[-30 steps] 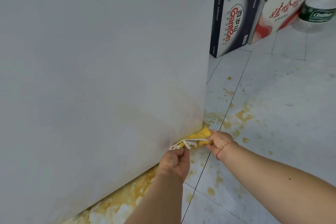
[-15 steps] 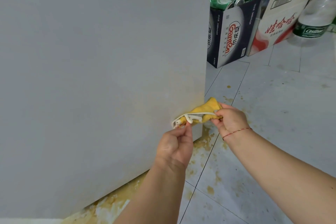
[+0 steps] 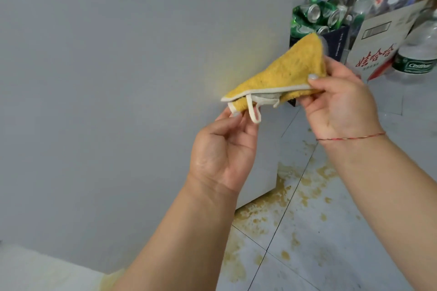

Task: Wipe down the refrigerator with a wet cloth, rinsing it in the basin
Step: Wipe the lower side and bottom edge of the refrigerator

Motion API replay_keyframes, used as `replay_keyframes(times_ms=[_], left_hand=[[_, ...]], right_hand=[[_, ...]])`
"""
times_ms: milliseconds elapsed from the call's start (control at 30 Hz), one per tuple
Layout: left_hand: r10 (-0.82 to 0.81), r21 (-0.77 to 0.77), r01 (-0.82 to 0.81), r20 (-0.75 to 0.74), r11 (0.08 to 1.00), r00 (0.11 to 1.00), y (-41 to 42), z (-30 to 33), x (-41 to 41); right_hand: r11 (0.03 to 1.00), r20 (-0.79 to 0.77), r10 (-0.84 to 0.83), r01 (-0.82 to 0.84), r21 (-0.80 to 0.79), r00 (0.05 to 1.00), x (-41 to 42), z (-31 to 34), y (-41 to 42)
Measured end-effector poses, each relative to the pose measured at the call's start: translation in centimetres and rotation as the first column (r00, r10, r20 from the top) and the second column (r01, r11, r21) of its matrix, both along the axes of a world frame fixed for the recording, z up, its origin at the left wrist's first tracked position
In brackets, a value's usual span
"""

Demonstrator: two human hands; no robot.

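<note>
Holding: yellow cloth (image 3: 281, 75), folded to a triangle and raised in front of the refrigerator (image 3: 118, 78), clear of its white side panel.
Right hand (image 3: 343, 101): thumb and fingers pinched on the cloth's right corner, bearing most of it.
Left hand (image 3: 224, 151): palm up, fingertips nipping the pale-edged lower left corner beside the hanging loop.
Step in hand: judged a pause between wipes, the cloth being refolded or checked for dirt.
Refrigerator: yellowish staining shows low on the panel near its front corner.
Floor (image 3: 354, 231): tiles splashed with yellow-brown spots at the refrigerator's foot.
Basin: not in view.
Next move calls for: a clean face turned outward before pressing to the panel, or a carry to the basin for rinsing.
Nearby: boxes (image 3: 378, 47) of cans and bottles, well apart.
</note>
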State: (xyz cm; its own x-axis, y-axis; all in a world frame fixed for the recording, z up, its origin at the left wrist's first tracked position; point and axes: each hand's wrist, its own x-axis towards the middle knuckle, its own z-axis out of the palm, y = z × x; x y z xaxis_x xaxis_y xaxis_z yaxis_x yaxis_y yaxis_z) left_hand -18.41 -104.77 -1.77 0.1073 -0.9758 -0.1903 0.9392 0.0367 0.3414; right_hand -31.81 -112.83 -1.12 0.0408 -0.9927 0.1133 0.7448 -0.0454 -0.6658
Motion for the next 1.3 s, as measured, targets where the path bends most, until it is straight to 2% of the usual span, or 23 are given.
replay_keyframes(times_ms=[133, 267, 433, 600, 700, 933, 1033, 1167, 1300], left_hand=[[-0.043, -0.047, 0.046, 0.066, 0.998, 0.997, 3.9, 0.2, 3.2], [-0.082, 0.112, 0.061, 0.19, 0.992, 0.978, 8.1, -0.6, 6.4], [-0.032, 0.249, -0.077, 0.406, 0.965, 0.913, 12.4, -1.5, 9.0], [-0.012, 0.277, -0.131, 0.46, 0.952, 0.888, 16.2, -1.8, 12.1], [0.009, 0.29, -0.164, 0.472, 0.943, 0.882, 18.1, -1.7, 13.9], [0.117, 0.283, -0.28, 0.482, 0.917, 0.868, 21.9, 0.1, 17.9], [0.188, 0.324, -0.375, 0.484, 0.869, 0.855, 22.7, 0.7, 19.8], [0.255, 0.357, -0.457, 0.487, 0.815, 0.835, 23.4, 0.8, 23.1], [0.328, 0.349, -0.531, 0.497, 0.773, 0.804, 23.6, 1.5, 25.9]], right_hand=[[0.997, -0.004, 0.072, -0.072, 0.013, 0.997, 1.0, 0.6, 3.8], [0.969, -0.104, 0.243, -0.235, 0.081, 0.964, 3.3, -2.2, 6.9], [0.849, -0.241, 0.529, -0.514, 0.125, 0.814, 5.9, -4.6, 9.9], [0.7, -0.186, 0.714, -0.683, 0.209, 0.675, 8.0, -4.8, 11.5], [0.674, -0.198, 0.739, -0.697, 0.244, 0.644, 9.8, -4.3, 12.5], [0.752, -0.454, 0.656, -0.569, 0.332, 0.602, 16.0, -2.0, 15.3], [0.779, -0.541, 0.623, -0.512, 0.362, 0.565, 18.7, -1.6, 16.2], [0.765, -0.535, 0.641, -0.512, 0.39, 0.55, 22.3, -1.1, 17.7], [0.766, -0.507, 0.639, -0.543, 0.344, 0.579, 25.5, -0.8, 18.7]])
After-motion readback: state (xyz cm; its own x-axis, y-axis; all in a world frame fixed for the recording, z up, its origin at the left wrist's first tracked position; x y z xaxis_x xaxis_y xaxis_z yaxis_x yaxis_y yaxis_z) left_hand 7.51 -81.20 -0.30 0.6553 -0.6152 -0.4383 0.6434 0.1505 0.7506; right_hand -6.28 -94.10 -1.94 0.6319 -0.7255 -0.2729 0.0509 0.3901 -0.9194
